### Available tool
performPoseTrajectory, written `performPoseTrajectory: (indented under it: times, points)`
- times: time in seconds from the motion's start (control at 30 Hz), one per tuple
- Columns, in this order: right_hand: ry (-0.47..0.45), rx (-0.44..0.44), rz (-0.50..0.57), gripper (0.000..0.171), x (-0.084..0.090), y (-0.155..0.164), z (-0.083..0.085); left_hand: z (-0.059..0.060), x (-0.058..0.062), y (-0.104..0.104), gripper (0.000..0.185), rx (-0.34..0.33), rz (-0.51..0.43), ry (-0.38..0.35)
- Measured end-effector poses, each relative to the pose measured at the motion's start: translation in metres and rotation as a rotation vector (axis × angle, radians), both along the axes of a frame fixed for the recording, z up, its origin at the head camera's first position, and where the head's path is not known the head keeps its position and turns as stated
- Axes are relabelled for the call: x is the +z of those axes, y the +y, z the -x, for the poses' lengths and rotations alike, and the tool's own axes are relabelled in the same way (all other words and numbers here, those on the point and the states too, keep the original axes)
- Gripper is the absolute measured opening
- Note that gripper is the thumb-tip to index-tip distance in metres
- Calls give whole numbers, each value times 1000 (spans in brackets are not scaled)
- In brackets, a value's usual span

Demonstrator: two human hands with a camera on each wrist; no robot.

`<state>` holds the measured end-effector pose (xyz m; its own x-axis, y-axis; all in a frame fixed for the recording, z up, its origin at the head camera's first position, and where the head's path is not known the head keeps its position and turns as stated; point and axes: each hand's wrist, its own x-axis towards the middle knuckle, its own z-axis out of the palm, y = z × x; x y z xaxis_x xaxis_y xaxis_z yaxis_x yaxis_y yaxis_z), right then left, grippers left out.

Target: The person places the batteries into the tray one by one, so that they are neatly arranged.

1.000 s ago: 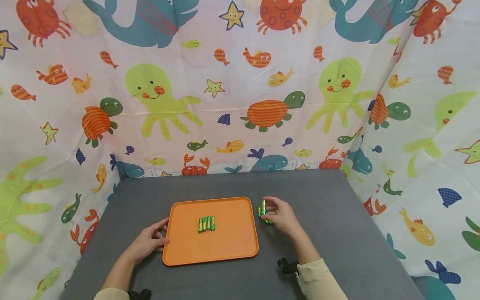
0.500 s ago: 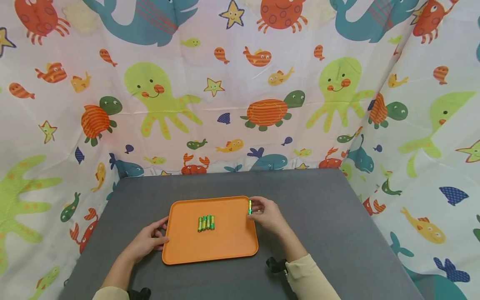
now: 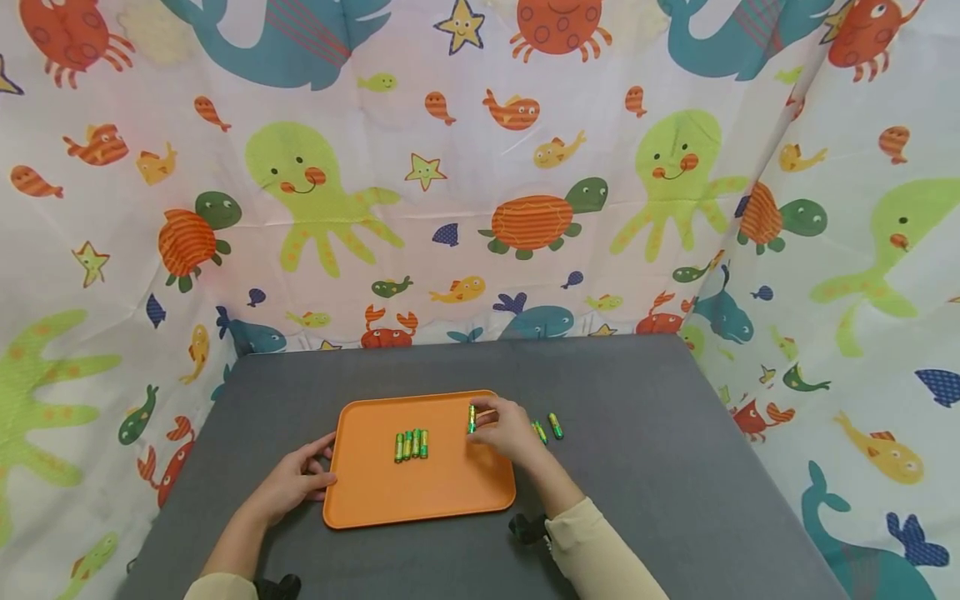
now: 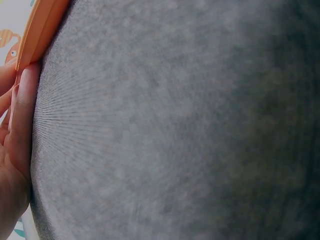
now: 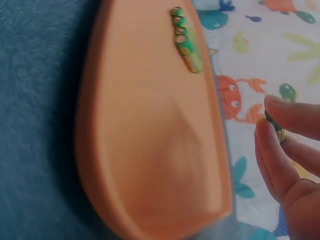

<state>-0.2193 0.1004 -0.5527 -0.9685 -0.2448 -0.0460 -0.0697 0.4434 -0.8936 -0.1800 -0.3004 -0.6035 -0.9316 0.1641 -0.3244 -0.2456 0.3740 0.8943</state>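
Several green-and-gold batteries (image 3: 411, 445) lie side by side in a row on an orange tray (image 3: 420, 500), left of its middle. My right hand (image 3: 506, 429) pinches another battery (image 3: 472, 418) between thumb and fingertips, over the right part of the tray. In the right wrist view, that battery (image 5: 274, 120) is mostly hidden by the fingers. At the tray's left edge my left hand (image 3: 288, 479) holds the rim, its thumb tip on the edge. The left wrist view shows fingers (image 4: 25, 110) close against the tray's orange side (image 4: 42, 30).
Loose batteries (image 3: 555, 426) lie on the grey table (image 3: 615, 383) right of the tray, partly behind the right wrist. A curtain (image 3: 450, 208) printed with sea animals rises behind the table and along both sides.
My right hand has carried a battery from the loose ones on the right leftward over the tray. My left hand keeps its place at the tray's left edge.
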Motion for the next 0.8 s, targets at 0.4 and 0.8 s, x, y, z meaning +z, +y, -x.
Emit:
performPoseTrajectory:
  times: [0.4, 0.8]
  points:
    - [33, 101, -52, 57, -20, -32, 6, 0, 1, 1, 80, 2, 8, -4]
    - [-13, 106, -117, 60, -34, -57, 1, -2, 1, 0, 80, -8, -6, 12]
